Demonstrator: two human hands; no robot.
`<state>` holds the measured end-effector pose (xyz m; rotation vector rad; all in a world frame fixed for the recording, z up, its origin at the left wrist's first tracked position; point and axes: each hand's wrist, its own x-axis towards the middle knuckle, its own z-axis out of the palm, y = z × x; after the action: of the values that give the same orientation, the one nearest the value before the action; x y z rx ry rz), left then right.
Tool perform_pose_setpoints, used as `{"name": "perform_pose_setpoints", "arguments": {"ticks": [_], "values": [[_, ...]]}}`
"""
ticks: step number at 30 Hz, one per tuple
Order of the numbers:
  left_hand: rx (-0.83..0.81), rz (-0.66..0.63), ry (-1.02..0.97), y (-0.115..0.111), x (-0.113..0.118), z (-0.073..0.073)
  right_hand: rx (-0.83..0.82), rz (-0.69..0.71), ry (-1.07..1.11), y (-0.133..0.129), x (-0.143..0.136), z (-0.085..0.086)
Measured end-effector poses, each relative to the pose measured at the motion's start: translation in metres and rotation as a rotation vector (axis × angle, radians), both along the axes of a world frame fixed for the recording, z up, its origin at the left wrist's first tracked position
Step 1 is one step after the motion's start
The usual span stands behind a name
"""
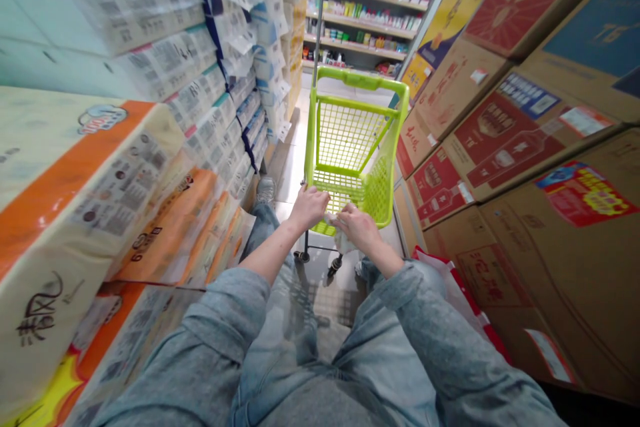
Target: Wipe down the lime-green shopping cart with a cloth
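Observation:
A lime-green shopping cart (357, 170) with a mesh basket stands just in front of me, and no goods show in it. My left hand (311, 207) is closed at the cart's near left edge, its fingers curled over what looks like the handle, which is mostly hidden. Close beside it, my right hand (359, 227) is closed with the fingertips pinched together. A crumpled whitish piece (343, 241), like thin plastic or tissue, hangs from under the right fingers. A bit of it shows between the two hands.
Stacked tissue packs (150, 153) line the left side closely. Cardboard boxes (525, 227) are piled on the right, with a red and white bag (457, 290) at their foot. Shelves of small goods (370, 7) stand at the aisle's far end. A grey pole (320, 13) rises beyond the cart.

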<state>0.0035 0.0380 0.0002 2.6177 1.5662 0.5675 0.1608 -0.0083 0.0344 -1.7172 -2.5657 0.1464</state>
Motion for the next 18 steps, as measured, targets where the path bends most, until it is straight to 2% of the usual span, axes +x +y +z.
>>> {"name": "perform_pose_setpoints", "arguments": {"ticks": [4,8,13,18], "values": [[-0.011,0.001,0.003,-0.001,0.003,-0.001,0.002,-0.004,-0.055,0.005,-0.027,-0.004],[-0.001,-0.003,0.008,-0.001,0.001,0.000,0.016,0.010,-0.033,0.004,-0.028,-0.009],[0.008,0.006,0.034,-0.004,0.002,0.006,0.075,-0.028,0.084,-0.006,-0.002,-0.019],[0.028,0.015,0.051,-0.008,0.008,0.011,0.124,-0.064,0.178,-0.014,0.046,-0.023]]}}
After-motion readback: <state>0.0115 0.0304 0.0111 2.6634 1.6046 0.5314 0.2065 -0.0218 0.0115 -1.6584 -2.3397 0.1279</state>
